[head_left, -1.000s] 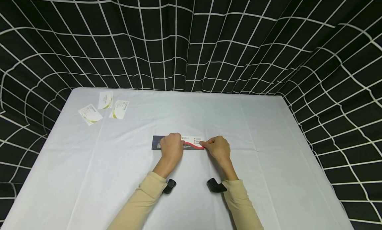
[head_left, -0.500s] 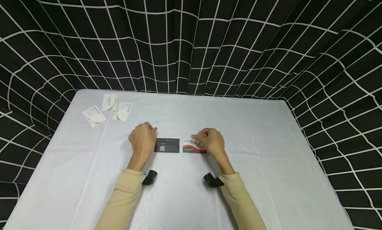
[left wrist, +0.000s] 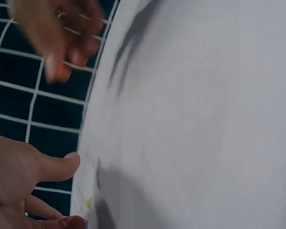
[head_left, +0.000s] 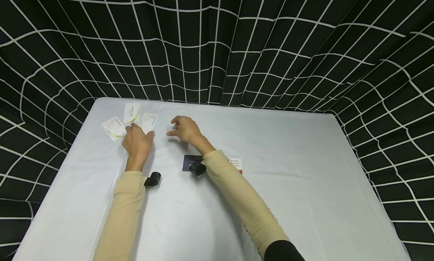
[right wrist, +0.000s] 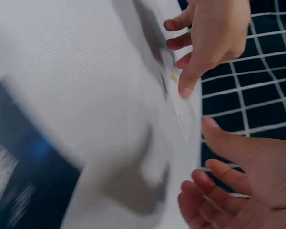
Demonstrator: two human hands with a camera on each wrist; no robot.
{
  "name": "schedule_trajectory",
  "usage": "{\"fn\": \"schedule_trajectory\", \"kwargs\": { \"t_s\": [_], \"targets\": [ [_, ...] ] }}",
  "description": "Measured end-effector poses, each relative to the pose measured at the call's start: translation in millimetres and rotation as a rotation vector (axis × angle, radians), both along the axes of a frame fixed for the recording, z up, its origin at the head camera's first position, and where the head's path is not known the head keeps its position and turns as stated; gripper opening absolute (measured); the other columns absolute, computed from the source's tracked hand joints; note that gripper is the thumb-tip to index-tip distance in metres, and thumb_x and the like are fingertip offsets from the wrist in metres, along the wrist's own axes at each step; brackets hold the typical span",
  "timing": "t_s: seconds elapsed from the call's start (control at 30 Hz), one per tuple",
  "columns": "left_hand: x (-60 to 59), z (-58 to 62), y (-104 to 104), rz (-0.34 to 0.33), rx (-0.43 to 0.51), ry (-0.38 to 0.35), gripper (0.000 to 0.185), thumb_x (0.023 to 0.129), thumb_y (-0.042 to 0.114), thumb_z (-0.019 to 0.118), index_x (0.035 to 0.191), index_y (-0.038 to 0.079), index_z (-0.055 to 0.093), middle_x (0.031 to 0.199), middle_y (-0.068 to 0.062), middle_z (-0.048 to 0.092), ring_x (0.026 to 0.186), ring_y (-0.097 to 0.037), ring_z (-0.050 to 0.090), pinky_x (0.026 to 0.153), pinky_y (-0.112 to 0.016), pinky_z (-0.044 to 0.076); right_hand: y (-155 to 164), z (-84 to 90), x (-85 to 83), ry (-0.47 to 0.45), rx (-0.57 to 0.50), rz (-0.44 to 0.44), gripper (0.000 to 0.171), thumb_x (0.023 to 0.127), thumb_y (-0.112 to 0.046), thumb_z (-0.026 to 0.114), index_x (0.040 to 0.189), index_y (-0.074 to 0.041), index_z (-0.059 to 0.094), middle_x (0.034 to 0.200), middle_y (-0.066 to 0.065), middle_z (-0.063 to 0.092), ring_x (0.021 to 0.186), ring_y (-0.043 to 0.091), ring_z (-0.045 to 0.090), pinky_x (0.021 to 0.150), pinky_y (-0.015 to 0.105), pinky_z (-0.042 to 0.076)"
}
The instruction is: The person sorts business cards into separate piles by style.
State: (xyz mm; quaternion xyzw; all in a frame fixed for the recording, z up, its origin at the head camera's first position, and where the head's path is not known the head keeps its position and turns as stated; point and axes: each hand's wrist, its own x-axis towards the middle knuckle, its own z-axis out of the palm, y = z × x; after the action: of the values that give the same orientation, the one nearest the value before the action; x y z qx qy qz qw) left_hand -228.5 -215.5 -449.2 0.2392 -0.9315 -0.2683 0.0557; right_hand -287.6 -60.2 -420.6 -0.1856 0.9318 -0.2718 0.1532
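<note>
My left hand [head_left: 137, 142] is over the near edges of the white business cards at the back left, thumb apart from the fingers. One white card [head_left: 148, 121] with a yellow-green curve lies partly under it; a second card [head_left: 113, 127] lies to its left and a third card [head_left: 131, 112] behind. To the right, my right hand [head_left: 185, 130] hovers above the cloth with thumb and fingers spread and nothing between them. In the right wrist view, the left hand [right wrist: 214, 43] reaches down at the cards with loosely bent fingers.
A dark blue card [head_left: 190, 162] and a white-and-red card [head_left: 236, 164] lie mid-table, partly hidden by the right sleeve [head_left: 237, 197]. The white cloth [head_left: 305, 178] covers the table. A black curtain with white grid lines [head_left: 217, 46] stands behind it.
Both hands have left the dark blue and red-and-white cards at mid-table and moved to the back left. The left hand has come to the white cards, and the right hand has followed, staying to its right.
</note>
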Motion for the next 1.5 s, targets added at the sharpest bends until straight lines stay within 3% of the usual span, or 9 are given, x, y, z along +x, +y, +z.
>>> {"fn": "schedule_trajectory", "kwargs": {
  "t_s": [0.23,0.43,0.6,0.7,0.8,0.97,1.13,1.33,1.5],
  "targets": [
    [-8.7,-10.6,-6.2,0.031,-0.003,-0.008,0.059,0.086,0.029,0.075,0.113,-0.02,0.057,0.113,-0.032,0.048,0.09,-0.048,0.06,0.079,-0.055,0.048,-56.7,-16.9,-29.9,0.069,0.142,0.065,0.062,0.085,-0.038,0.075,0.138,-0.014,0.054,0.131,0.003,0.057,0.121,0.018,0.054,0.1,0.027,0.042],
    [-13.5,-13.3,-13.2,0.059,-0.052,0.016,0.049,0.081,0.024,0.08,0.105,-0.016,0.063,0.111,-0.031,0.05,0.089,-0.049,0.061,0.076,-0.056,0.048,-83.3,-29.3,-42.7,0.108,0.179,0.093,0.078,0.077,-0.042,0.081,0.142,-0.012,0.05,0.135,0.006,0.053,0.124,0.021,0.049,0.103,0.03,0.041],
    [-16.5,-9.6,-16.8,0.064,0.015,0.049,0.055,0.078,0.017,0.082,0.116,-0.012,0.054,0.116,-0.032,0.051,0.097,-0.051,0.059,0.081,-0.058,0.045,-91.9,-28.0,-45.4,0.136,0.186,0.098,0.081,0.073,-0.039,0.084,0.141,-0.01,0.051,0.132,0.007,0.056,0.12,0.021,0.052,0.1,0.03,0.043],
    [-16.6,-10.6,-17.5,0.059,0.07,0.105,0.057,0.078,0.008,0.08,0.123,-0.007,0.049,0.114,-0.032,0.056,0.102,-0.049,0.056,0.085,-0.058,0.043,-87.7,-29.7,-46.2,0.121,0.101,0.056,0.068,0.078,-0.034,0.082,0.136,-0.008,0.057,0.125,0.006,0.06,0.114,0.019,0.056,0.097,0.027,0.044],
    [-17.1,-13.4,-18.1,0.036,0.134,0.222,0.047,0.079,-0.003,0.075,0.121,-0.006,0.052,0.108,-0.032,0.062,0.101,-0.048,0.056,0.086,-0.055,0.042,-79.1,-31.3,-47.8,0.082,-0.061,-0.041,0.045,0.084,-0.026,0.078,0.122,-0.006,0.066,0.109,0.006,0.067,0.097,0.017,0.06,0.085,0.023,0.046],
    [-16.2,-9.9,-18.5,0.038,0.251,0.409,0.036,0.082,-0.011,0.064,0.117,-0.006,0.059,0.094,-0.029,0.062,0.069,-0.031,0.054,0.065,-0.035,0.041,-65.8,-28.3,-46.5,0.017,-0.281,-0.168,0.025,0.085,-0.021,0.078,0.103,-0.003,0.072,0.091,0.006,0.07,0.075,0.01,0.057,0.065,0.018,0.041],
    [-15.4,-0.5,-17.5,0.052,0.28,0.417,0.038,0.081,-0.009,0.066,0.119,-0.004,0.063,0.101,-0.024,0.061,0.062,-0.014,0.044,0.055,-0.022,0.033,-58.3,-22.4,-43.5,-0.044,-0.328,-0.229,0.025,0.083,-0.021,0.08,0.098,-0.003,0.072,0.083,0.005,0.071,0.061,0.006,0.056,0.054,0.014,0.041],
    [-9.2,3.1,-12.6,0.048,0.308,0.395,0.041,0.081,-0.009,0.069,0.121,-0.005,0.062,0.104,-0.027,0.062,0.074,-0.027,0.054,0.066,-0.032,0.038,-45.8,-17.6,-32.7,-0.13,-0.394,-0.266,0.022,0.082,-0.015,0.08,0.096,0.001,0.071,0.075,0.006,0.069,0.066,0.024,0.071,0.047,0.015,0.044],
    [-4.8,4.8,-0.1,0.025,0.329,0.38,0.047,0.081,-0.006,0.072,0.126,-0.005,0.058,0.106,-0.025,0.062,0.081,-0.034,0.063,0.07,-0.036,0.044,-21.5,-14.1,-20.7,-0.149,-0.423,-0.297,0.02,0.084,-0.013,0.079,0.095,0.002,0.071,0.073,0.006,0.068,0.071,0.03,0.072,0.046,0.015,0.043]
  ]
}}
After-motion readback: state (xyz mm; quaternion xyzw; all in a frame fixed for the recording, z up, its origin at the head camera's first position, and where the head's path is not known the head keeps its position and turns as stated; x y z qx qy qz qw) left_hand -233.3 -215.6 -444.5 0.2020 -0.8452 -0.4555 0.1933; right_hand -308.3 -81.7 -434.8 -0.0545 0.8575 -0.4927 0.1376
